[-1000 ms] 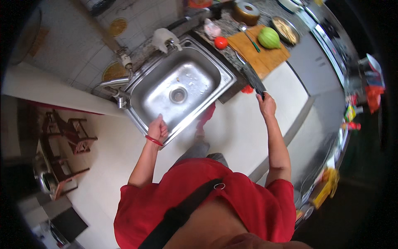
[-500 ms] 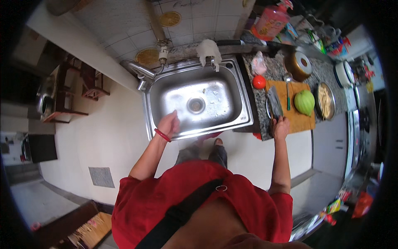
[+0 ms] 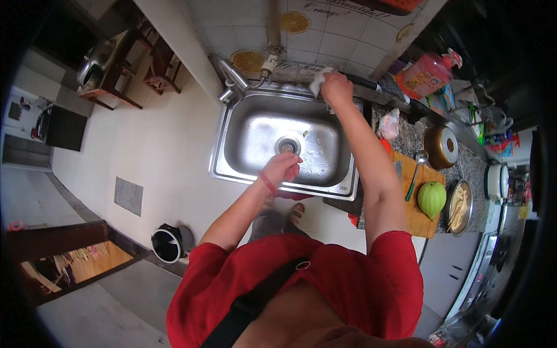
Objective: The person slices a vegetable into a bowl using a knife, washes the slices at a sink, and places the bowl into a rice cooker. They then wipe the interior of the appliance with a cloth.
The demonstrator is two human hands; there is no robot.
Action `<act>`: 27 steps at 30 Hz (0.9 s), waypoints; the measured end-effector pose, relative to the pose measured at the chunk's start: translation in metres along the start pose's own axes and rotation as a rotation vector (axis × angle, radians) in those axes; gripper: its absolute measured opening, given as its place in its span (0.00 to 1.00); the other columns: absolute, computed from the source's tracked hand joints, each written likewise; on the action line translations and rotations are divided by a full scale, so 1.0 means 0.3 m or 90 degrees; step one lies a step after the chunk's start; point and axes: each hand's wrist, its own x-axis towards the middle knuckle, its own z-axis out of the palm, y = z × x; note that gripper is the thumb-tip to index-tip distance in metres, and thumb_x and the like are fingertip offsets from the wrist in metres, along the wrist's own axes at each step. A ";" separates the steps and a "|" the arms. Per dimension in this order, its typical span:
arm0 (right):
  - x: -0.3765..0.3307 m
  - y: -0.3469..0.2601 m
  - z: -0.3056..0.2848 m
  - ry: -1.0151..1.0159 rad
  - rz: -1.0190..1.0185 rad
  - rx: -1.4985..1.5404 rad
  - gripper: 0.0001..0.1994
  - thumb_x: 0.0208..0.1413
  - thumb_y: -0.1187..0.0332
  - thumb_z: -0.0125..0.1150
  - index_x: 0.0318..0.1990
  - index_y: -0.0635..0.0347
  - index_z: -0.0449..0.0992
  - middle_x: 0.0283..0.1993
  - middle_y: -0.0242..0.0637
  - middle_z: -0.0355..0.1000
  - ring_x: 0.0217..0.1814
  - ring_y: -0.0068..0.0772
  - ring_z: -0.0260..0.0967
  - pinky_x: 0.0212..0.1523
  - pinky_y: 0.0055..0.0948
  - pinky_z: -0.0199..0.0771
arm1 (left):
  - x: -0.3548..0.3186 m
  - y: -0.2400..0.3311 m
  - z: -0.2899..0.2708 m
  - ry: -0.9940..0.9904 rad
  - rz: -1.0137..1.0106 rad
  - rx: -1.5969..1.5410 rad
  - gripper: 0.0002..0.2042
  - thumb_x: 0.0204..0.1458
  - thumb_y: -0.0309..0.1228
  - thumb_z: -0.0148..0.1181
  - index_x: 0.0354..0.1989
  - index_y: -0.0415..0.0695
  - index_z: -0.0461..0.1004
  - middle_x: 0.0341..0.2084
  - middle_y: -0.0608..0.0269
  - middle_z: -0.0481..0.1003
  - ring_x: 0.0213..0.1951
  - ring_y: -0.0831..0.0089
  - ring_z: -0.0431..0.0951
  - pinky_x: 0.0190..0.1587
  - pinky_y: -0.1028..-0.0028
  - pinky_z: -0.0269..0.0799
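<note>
My right hand (image 3: 336, 89) reaches past the far right corner of the steel sink (image 3: 318, 189), fingers wrapped round a white cloth (image 3: 317, 82). Part of the cloth is hidden under the hand. Over the near part of the basin, my left hand (image 3: 282, 167) is loosely closed, and I see nothing in its fingers. Beneath it is the drain (image 3: 288, 144). Small wet bits lie on the basin floor. To the right, a cutting board (image 3: 419, 227) bears a round green squash (image 3: 431, 200) and a green-handled spoon (image 3: 411, 190). My right forearm partly covers a red tomato (image 3: 386, 146) and a dark blade.
A curved metal tap (image 3: 234, 74) stands at the sink's back left. On the right counter are a pink pump bottle (image 3: 426, 75), a brown pot (image 3: 439, 146), and a metal bowl (image 3: 458, 206) of pale strips. A black bin (image 3: 168, 243) stands on the floor.
My right hand has left the dark blade by the cutting board and taken hold of the white cloth behind the sink. The left hand has moved right relative to the basin, and the view has shifted.
</note>
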 end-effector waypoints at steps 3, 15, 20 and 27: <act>0.051 0.070 -0.046 -0.058 0.157 0.392 0.15 0.47 0.59 0.53 0.34 0.62 0.74 0.31 0.44 0.71 0.35 0.40 0.67 0.38 0.35 0.65 | 0.011 0.018 -0.004 0.031 0.042 0.016 0.08 0.50 0.32 0.50 0.29 0.40 0.70 0.19 0.65 0.69 0.20 0.78 0.68 0.21 0.80 0.63; -0.571 -0.143 -0.268 -0.339 0.232 0.854 0.29 0.58 0.53 0.40 0.59 0.68 0.49 0.59 0.44 0.54 0.59 0.35 0.54 0.57 0.30 0.53 | 0.230 0.075 0.283 0.045 0.322 -0.198 0.27 0.54 0.48 0.42 0.54 0.39 0.59 0.43 0.57 0.68 0.43 0.68 0.70 0.46 0.73 0.64; -0.534 -0.131 -0.293 -0.306 0.511 1.286 0.28 0.58 0.49 0.35 0.59 0.61 0.51 0.60 0.40 0.53 0.60 0.36 0.52 0.59 0.33 0.52 | 0.186 -0.046 0.300 0.333 0.578 0.671 0.30 0.52 0.45 0.42 0.58 0.37 0.52 0.59 0.45 0.49 0.62 0.54 0.45 0.60 0.58 0.38; -0.370 -0.158 -0.293 -0.204 0.430 1.395 0.28 0.56 0.48 0.40 0.54 0.64 0.59 0.55 0.42 0.59 0.57 0.37 0.56 0.55 0.35 0.58 | -0.228 -0.051 0.304 -0.010 0.634 0.867 0.30 0.46 0.44 0.54 0.57 0.46 0.56 0.60 0.45 0.44 0.63 0.53 0.41 0.58 0.50 0.40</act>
